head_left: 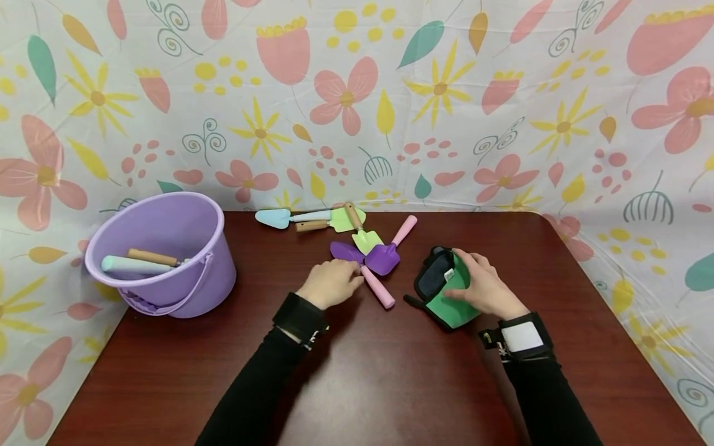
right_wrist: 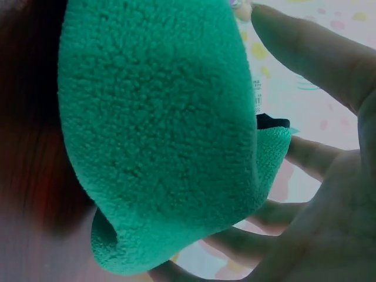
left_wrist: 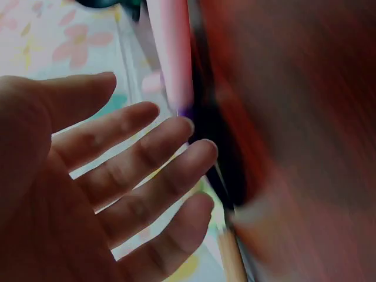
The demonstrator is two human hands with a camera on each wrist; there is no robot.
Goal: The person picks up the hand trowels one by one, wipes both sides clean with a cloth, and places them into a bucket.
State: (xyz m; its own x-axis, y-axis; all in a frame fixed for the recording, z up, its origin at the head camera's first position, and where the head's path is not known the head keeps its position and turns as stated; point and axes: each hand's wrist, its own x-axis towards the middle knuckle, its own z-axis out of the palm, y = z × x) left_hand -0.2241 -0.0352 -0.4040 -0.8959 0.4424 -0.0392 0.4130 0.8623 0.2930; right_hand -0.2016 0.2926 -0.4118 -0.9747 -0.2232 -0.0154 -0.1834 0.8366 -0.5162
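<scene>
My right hand (head_left: 486, 286) rests on a green fleece glove (head_left: 449, 291) lying on the dark red table (head_left: 390, 384) right of centre, fingers curled round its far edge and thumb on its near side. My left hand (head_left: 330, 283) lies just left of it, fingers loose and holding nothing, tips at the pink-handled purple trowel (head_left: 370, 272). Beyond lie more small garden tools (head_left: 329, 218), and far left stands a lilac bucket (head_left: 167, 248) with a wooden-handled tool (head_left: 139, 261) inside.
</scene>
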